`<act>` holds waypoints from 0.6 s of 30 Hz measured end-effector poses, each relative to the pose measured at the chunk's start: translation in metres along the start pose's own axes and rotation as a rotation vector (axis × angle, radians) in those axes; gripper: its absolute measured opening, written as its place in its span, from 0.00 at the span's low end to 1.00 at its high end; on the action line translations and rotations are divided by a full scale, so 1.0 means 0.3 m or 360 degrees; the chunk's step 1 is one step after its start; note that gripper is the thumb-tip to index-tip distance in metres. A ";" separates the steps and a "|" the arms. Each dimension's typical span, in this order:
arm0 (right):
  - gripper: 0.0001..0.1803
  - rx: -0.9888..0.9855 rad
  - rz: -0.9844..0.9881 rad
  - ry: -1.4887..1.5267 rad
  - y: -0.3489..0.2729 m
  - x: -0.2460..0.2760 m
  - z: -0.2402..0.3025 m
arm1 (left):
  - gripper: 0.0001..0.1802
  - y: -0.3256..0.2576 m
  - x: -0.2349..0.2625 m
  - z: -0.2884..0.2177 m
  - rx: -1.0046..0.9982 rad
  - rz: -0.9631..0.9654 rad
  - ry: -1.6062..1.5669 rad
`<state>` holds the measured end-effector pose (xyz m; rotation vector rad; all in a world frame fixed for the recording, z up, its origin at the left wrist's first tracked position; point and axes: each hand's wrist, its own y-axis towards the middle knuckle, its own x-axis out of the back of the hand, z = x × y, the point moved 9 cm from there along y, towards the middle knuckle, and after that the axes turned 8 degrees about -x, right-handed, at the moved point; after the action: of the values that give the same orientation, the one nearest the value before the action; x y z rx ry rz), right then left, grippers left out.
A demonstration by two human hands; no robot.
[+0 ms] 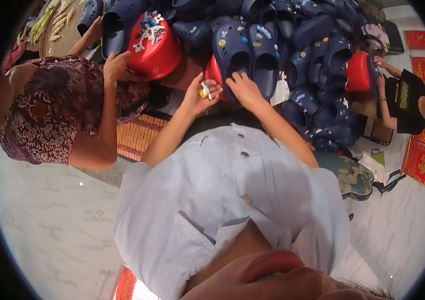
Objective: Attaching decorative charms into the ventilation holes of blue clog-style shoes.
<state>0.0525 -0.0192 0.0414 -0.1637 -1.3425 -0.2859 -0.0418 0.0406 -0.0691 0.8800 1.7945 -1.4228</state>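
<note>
My left hand (201,96) is cupped with its fingers curled around a few small white and yellow shoe charms (205,90). Just to its right, a navy clog (231,46) with holes stands toe-up, with a few charms on its upper. My right hand (245,89) grips this clog near its heel opening; the fingertips are partly hidden inside. A second navy clog (265,62) with charms leans right beside it. Behind my left fingers shows part of a red plastic stool or tub (213,71).
Many navy clogs (317,60) are heaped at the back and right. On the left, a co-worker in a patterned top (47,110) holds a clog beside a red tub (155,52) topped with loose charms. Another person in black (406,100) works at the far right near a red tub (357,72).
</note>
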 end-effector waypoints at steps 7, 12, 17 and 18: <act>0.19 -0.0009 0.0092 0.0048 0.000 0.001 -0.019 | 0.20 -0.019 -0.021 0.005 -0.0061 0.0107 -0.0034; 0.22 0.0014 0.0123 0.0198 0.002 0.038 -0.022 | 0.17 -0.025 -0.048 -0.007 -0.0162 0.0094 -0.0122; 0.24 0.0196 0.0011 0.0523 0.023 0.207 0.038 | 0.17 -0.043 -0.070 -0.016 -0.0293 0.0012 -0.0105; 0.24 0.0269 -0.0023 0.0633 0.023 0.243 0.057 | 0.18 -0.047 -0.124 -0.002 -0.0244 0.0188 -0.0171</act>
<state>0.0530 -0.0159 0.1166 0.0443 -0.9677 -0.2030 -0.0333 0.0351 -0.0306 0.8014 1.7169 -1.2182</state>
